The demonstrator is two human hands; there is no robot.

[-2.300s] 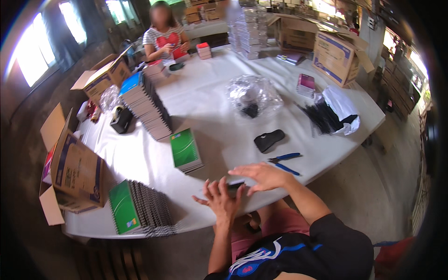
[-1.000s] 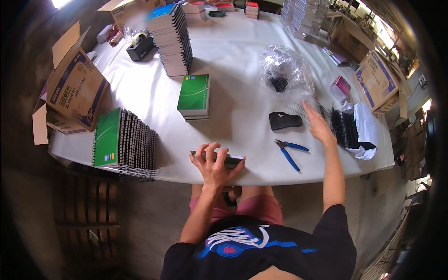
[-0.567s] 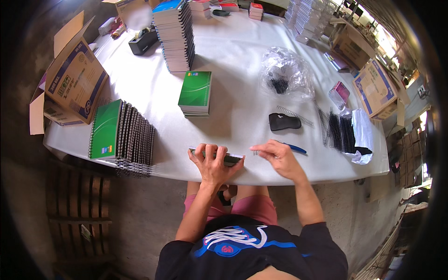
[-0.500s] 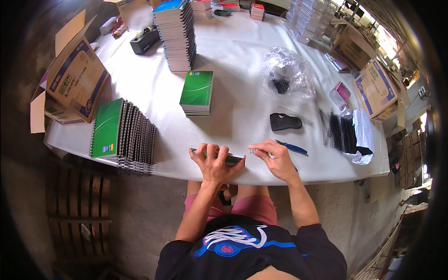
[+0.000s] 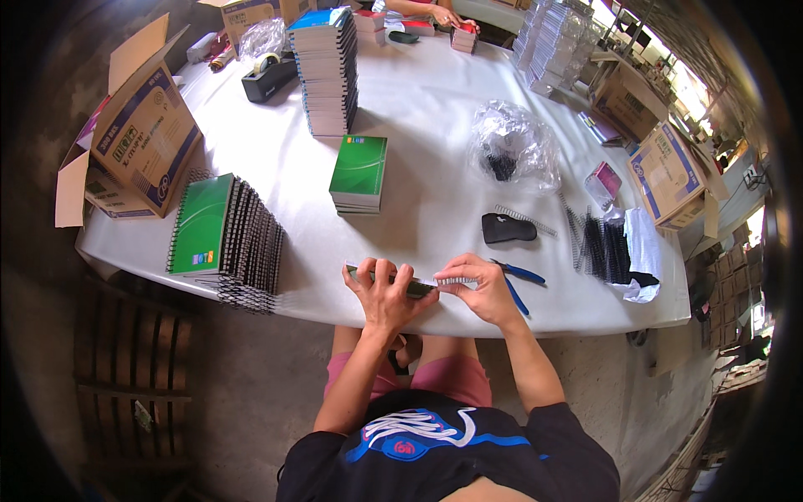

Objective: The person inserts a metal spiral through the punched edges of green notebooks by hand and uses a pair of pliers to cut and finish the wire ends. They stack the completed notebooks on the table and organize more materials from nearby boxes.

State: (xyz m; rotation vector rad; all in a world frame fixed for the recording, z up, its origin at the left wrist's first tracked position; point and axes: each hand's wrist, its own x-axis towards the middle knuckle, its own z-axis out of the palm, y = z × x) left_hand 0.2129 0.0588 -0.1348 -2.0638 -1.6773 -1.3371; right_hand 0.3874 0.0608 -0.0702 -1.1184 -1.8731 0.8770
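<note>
Close to the table's front edge, my left hand (image 5: 383,294) grips a green notebook (image 5: 421,289), fingers over its top and thumb at its right end. My right hand (image 5: 481,289) pinches a spiral binding coil (image 5: 456,281) against that right end; how far the coil sits in the holes is too small to tell. Just right of my right hand lie blue-handled pliers (image 5: 523,274). Beyond them is a black pouch (image 5: 508,227) with a loose coil (image 5: 527,220) behind it. A short pile of green notebooks (image 5: 360,166) stands ahead of my left hand.
Coil-bound green notebooks (image 5: 201,224) stand in a row at left, beside an open carton (image 5: 142,146). A tall notebook stack (image 5: 328,84) and tape dispenser (image 5: 269,79) are farther back. Black coils (image 5: 606,251) and a clear plastic bag (image 5: 535,146) lie right. Another person's hands (image 5: 447,15) touch red books.
My right hand has moved left, bringing the coil up against the notebook's end. My left hand keeps its grip. Another person's hands have come into view at the far edge.
</note>
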